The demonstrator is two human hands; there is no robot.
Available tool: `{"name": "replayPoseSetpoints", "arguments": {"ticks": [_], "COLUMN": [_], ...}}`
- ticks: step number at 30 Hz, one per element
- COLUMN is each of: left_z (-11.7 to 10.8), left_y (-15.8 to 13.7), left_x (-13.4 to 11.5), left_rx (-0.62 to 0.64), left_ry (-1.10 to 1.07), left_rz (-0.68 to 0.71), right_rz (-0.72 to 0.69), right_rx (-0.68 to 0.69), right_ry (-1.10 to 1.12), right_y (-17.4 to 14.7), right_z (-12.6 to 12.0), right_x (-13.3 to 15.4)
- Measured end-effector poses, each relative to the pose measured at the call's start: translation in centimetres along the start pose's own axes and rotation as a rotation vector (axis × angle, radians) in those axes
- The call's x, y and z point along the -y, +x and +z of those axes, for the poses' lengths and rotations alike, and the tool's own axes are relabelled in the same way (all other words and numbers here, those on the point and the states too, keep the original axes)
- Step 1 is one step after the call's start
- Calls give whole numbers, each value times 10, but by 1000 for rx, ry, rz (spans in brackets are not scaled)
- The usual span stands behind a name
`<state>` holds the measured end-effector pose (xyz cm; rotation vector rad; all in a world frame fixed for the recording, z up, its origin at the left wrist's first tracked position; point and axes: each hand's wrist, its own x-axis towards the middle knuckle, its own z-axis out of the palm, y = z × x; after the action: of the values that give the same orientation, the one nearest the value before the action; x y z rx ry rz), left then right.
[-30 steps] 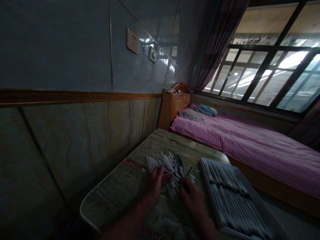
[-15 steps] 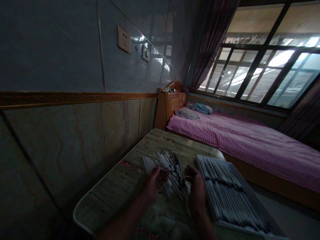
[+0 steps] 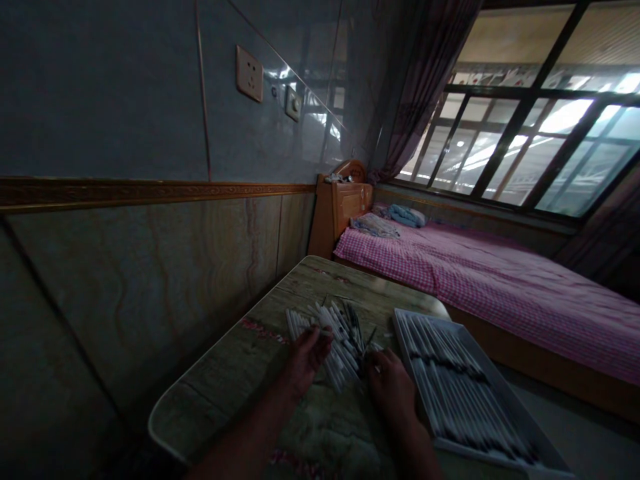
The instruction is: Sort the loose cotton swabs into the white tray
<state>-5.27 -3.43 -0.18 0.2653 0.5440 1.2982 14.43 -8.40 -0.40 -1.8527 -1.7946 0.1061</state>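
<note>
My left hand point(image 3: 309, 357) is closed in a pinch on a white pen barrel point(image 3: 324, 332), which pokes out past the fingertips. Under and beyond it, a loose heap of white pen barrels point(image 3: 339, 363) lies on the table. My right hand point(image 3: 391, 381) is at the right side of this heap, with its fingers curled together beside some thin dark pieces point(image 3: 354, 323). What those fingers hold, if anything, is hidden. To the right stands a shallow white tray point(image 3: 425, 417) with rows of white pens point(image 3: 463, 393) that have dark sections.
The marble-patterned table point(image 3: 225, 393) has rounded corners and stands close to the tiled wall point(image 3: 150, 267). Past its far edge is a bed point(image 3: 465, 267) with a pink checked sheet and a wooden headboard point(image 3: 345, 203). A window point(image 3: 500, 147) lets in light.
My right hand has moved down, away from my left hand, and its fingers have curled in at the heap. The left hand has shifted slightly left and up. The tray stays put.
</note>
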Motion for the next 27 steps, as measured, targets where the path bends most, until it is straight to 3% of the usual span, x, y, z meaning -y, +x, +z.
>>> {"name": "replayPoseSetpoints", "arguments": {"ticks": [6,16,20,27], "left_z": [-5,-1,-5,-3], "left_y": [3,-1,2,-3], "left_x": [8,8,10,17], "left_rx": [52,16,17,55], "left_ry": [100,151,151,223], "left_rz": [31,-11,-15,-9], "right_rz": [-76,-286,-194,178], "right_rx": [90,-23,-66,-137], "right_ry": [-208,-156,53,815], "right_y": [1,1,0,-1], "right_z": [-2,7,9,23], "right_x": [8,4,3,23]}}
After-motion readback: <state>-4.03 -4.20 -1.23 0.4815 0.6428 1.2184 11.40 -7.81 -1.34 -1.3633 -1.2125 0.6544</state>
